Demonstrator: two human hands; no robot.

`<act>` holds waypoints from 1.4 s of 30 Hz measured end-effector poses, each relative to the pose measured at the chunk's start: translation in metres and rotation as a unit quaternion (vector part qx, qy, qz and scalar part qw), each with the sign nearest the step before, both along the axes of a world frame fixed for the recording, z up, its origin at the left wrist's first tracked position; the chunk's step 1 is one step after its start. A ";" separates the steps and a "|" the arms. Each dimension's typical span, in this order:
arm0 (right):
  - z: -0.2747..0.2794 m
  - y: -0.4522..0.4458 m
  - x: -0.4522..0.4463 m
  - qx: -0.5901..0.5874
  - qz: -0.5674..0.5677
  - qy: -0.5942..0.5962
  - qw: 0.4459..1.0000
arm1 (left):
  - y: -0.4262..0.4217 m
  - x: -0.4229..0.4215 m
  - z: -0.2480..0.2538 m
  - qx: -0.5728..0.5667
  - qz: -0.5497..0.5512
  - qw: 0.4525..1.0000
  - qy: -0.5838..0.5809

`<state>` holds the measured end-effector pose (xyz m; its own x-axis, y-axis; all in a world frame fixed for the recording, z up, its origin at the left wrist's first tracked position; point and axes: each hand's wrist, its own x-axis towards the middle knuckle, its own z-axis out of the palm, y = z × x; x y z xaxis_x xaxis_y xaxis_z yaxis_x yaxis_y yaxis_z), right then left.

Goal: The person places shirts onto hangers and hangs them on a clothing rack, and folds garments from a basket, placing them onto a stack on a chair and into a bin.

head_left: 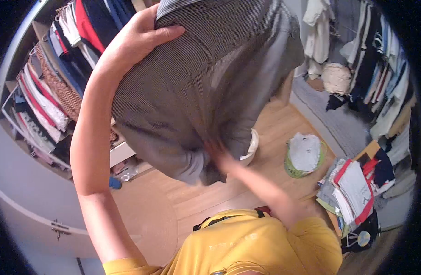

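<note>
A dark grey, finely striped garment (196,78) hangs spread out in front of me, and its exact kind cannot be made out. My left hand (148,34) grips its upper left edge, thumb across the front and the other fingers hidden behind the cloth. Lower down, my right hand (215,153) is at the middle of the garment's lower part, where the fabric gathers in folds. Motion blur and cloth smear its fingers, so their grip does not show.
Left, an open wardrobe holds hanging clothes (50,91). More clothes (380,59) hang at the right. On the wooden floor (192,188) stand a green basket (304,156) with white cloth and a white container (250,149) partly behind the garment. Folded clothes (352,188) lie stacked at right.
</note>
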<state>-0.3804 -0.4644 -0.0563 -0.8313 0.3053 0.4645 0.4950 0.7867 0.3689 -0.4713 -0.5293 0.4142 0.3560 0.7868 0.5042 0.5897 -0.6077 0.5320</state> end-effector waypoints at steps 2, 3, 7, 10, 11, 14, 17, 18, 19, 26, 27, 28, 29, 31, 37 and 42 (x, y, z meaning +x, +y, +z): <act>-0.131 -0.035 0.089 -0.437 0.006 -0.140 0.888 | 0.012 -0.006 0.000 0.006 0.016 1.000 0.026; -0.148 -0.045 0.133 -0.547 -0.026 -0.168 0.820 | 0.022 -0.014 -0.005 0.011 0.001 1.000 0.006; -0.061 -0.034 0.239 -0.687 -0.064 -0.169 0.704 | 0.047 -0.001 -0.018 -0.028 -0.041 0.998 -0.042; 0.111 -0.004 0.246 -0.586 -0.016 0.033 0.810 | 0.074 0.026 -0.029 -0.027 -0.068 0.997 -0.013; 0.165 -0.003 0.242 -0.462 0.019 0.171 0.870 | 0.079 0.038 -0.031 -0.050 -0.086 0.995 -0.022; 0.303 -0.030 0.235 -0.131 0.106 0.483 0.859 | 0.091 0.070 -0.027 -0.057 -0.150 0.987 -0.026; 0.284 0.003 0.221 0.112 0.084 0.532 0.835 | 0.101 0.091 -0.019 -0.048 -0.169 0.984 -0.012; 0.263 0.020 0.214 0.151 0.041 0.501 0.851 | 0.100 0.095 -0.016 -0.047 -0.170 0.984 -0.014; 0.243 0.038 0.207 0.192 0.000 0.469 0.862 | 0.099 0.098 -0.010 -0.039 -0.166 0.985 -0.003; -0.180 0.009 0.343 -0.656 -0.286 0.022 0.699 | 0.175 0.114 -0.045 0.001 -0.065 0.983 0.170; -0.186 0.001 0.365 -0.707 -0.271 0.022 0.653 | 0.194 0.122 -0.058 -0.020 -0.096 0.986 0.135; -0.186 0.001 0.385 -0.742 -0.253 0.044 0.619 | 0.215 0.132 -0.069 -0.044 -0.129 0.986 0.099; -0.184 0.010 0.405 -0.761 -0.226 0.089 0.601 | 0.228 0.147 -0.075 -0.079 -0.146 0.984 0.070; -0.158 0.042 0.436 -0.724 -0.154 0.242 0.627 | 0.249 0.185 -0.081 -0.155 -0.165 0.974 0.022; 0.150 0.101 0.439 -0.416 -0.188 0.495 0.740 | 0.315 0.303 -0.119 -0.252 -0.209 0.925 -0.195; 0.259 0.108 0.443 -0.393 -0.028 0.629 0.671 | 0.311 0.391 -0.139 -0.374 -0.234 0.805 -0.397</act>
